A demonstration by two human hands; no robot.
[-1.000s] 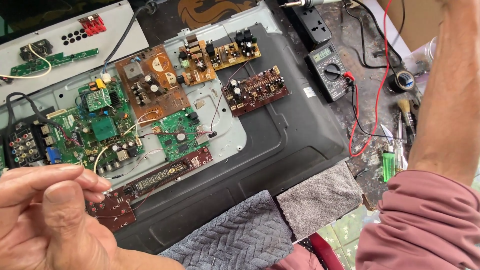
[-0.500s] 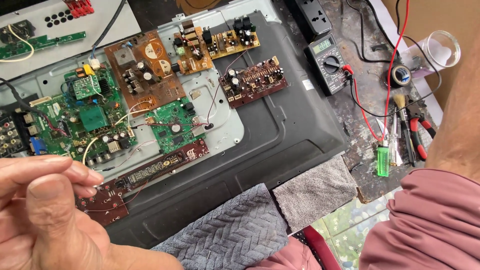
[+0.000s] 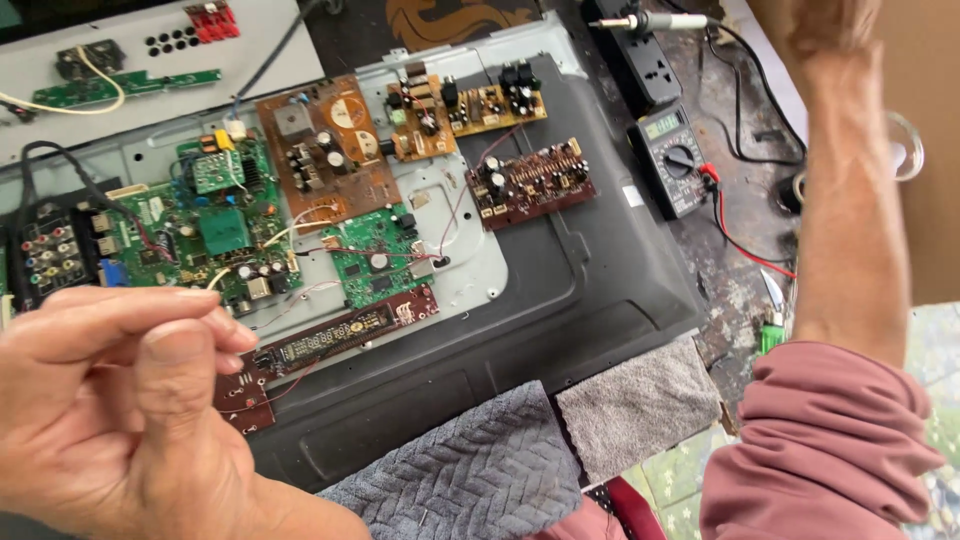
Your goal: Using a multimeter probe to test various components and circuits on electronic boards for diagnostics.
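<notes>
My left hand is at the lower left, thumb pressed against the fingertips in a pinch just above a dark red display board. Nothing shows clearly between the fingers. My right arm, in a rolled-up maroon sleeve, rises along the right side. My right hand is lifted to the top edge and partly cut off, so its fingers are hidden. Between the hands lies an opened television back panel carrying a green main board, a brown power board and a small dark red board.
A digital multimeter with red and black leads lies to the right of the panel. A soldering iron rests across a black power strip. Grey cloths pad the near edge. A white panel with small boards sits at the top left.
My right forearm has swung in and up, and the hand now reaches the top edge. The view has shifted slightly over the boards. My left hand keeps its pinch.
</notes>
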